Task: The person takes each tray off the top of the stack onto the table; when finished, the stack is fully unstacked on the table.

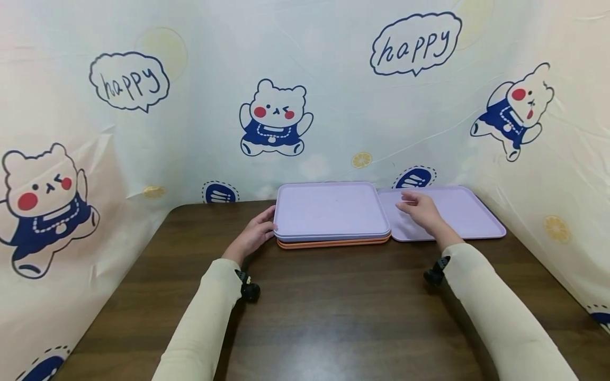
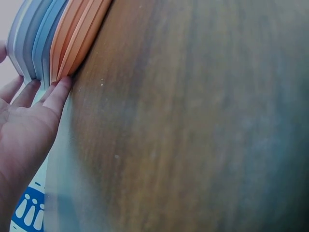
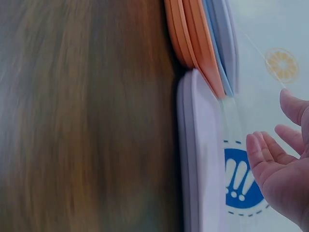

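Observation:
A stack of rectangular trays sits near the back of the table, with a light purple tray (image 1: 332, 209) on top. Beneath it come blue trays (image 2: 44, 41) and, lowest, orange trays (image 2: 79, 38). My left hand (image 1: 254, 234) touches the stack's left side; in the left wrist view its fingertips rest along the tray edges. To the right lies a separate light purple tray (image 1: 459, 211), partly alongside the stack; from the right wrist it shows layered rims. Above this one hovers my right hand (image 1: 420, 208), fingers loosely bent, holding nothing.
The dark wooden table (image 1: 329, 307) stretches in front of the trays. A printed cloth (image 1: 333, 106) with bear drawings hangs right behind them and along both sides. Each wrist wears a small black camera (image 1: 250, 290).

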Demonstrator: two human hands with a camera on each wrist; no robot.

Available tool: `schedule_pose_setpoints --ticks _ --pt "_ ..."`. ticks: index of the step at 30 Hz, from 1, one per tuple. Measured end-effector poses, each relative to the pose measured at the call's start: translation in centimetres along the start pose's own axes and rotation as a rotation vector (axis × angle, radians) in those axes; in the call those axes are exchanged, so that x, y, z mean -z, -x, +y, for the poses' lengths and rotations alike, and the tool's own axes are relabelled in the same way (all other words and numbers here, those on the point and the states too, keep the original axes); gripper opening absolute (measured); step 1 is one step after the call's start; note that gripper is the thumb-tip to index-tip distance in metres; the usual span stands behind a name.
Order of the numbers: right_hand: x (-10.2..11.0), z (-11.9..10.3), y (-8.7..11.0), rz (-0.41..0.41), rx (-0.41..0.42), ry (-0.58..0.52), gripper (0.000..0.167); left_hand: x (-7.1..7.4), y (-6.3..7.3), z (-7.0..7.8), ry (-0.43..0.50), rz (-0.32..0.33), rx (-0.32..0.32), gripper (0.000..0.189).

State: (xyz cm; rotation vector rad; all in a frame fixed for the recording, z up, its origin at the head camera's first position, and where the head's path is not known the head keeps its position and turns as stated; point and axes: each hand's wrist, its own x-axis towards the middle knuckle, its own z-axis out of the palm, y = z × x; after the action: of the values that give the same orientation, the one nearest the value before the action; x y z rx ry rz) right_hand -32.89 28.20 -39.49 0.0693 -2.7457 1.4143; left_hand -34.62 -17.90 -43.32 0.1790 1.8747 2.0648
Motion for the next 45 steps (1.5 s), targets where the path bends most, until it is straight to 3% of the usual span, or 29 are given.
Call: schedule_pose_setpoints --ticks 10,17,31,45 --pt "-2.8 -0.1 -1.4 -0.016 0.007 -0.036 0.057 0.1 0.0 0.0 0.002 -0.005 -0.002 0.068" --pt "-4.3 -0.4 -1.8 -0.049 -0.045 -0.046 0.058 0.1 0.1 0.0 -0.005 -0.001 0.001 0.068" --pt "-5.0 -0.4 -2.1 -0.087 -0.067 -0.014 0.056 0.1 0.1 0.1 -0.009 0.010 0.013 0.068" --pt "-5.5 -0.2 -2.6 -0.054 -0.058 -0.016 0.049 0.0 0.0 0.1 0.004 0.014 0.010 0.069"
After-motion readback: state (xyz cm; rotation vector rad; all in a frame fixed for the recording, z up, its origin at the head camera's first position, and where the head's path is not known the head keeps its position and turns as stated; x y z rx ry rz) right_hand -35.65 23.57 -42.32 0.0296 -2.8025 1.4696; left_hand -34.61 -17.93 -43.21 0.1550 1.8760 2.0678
